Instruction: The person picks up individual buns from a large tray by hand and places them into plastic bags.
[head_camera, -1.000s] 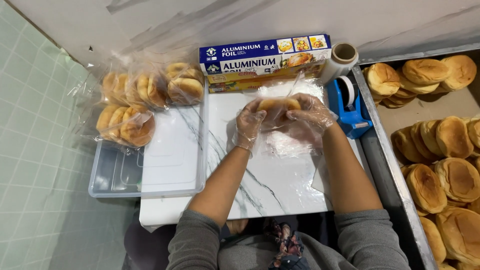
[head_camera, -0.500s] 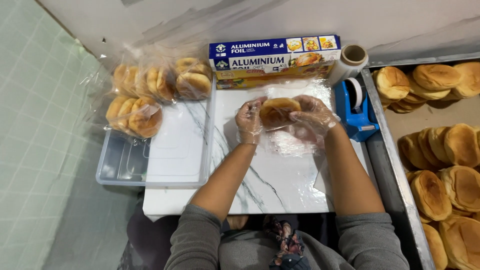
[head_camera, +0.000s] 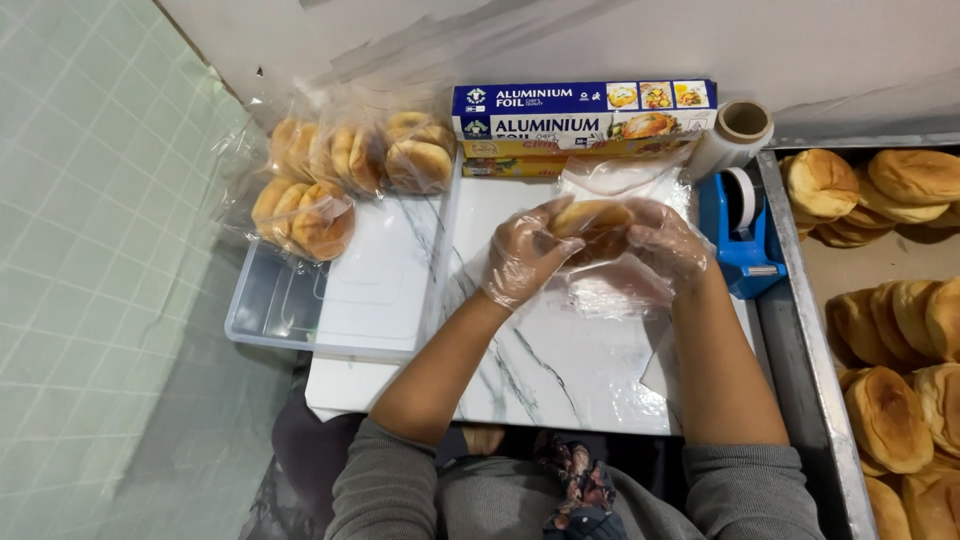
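Together, the left hand (head_camera: 522, 255) and the right hand (head_camera: 668, 243), both in thin clear gloves, close around a single golden bun (head_camera: 592, 218), fingers curled along its two sides and thumbs on top, holding it just above the white marbled board (head_camera: 540, 360). Under and just past the right hand lies a crumpled sheet of clear wrap (head_camera: 622, 290), part of it bunched up behind the bun.

Beyond the hands, against the wall, sits a long blue foil box (head_camera: 583, 110); off to the right of the right hand stand a roll of clear film (head_camera: 735, 135) and a blue tape dispenser (head_camera: 742, 235). Further right, loose buns fill a metal tray (head_camera: 815, 330). Away to the left of the left hand, bagged buns (head_camera: 345, 175) rest by a clear plastic tub (head_camera: 270, 310).

Judging from the grip, squeezing too firmly could dent the soft bun, and the slippery gloves could let it twist or drop. The loose wrap might also cling to the gloves and fold on itself, leaving gaps or a torn sheet.
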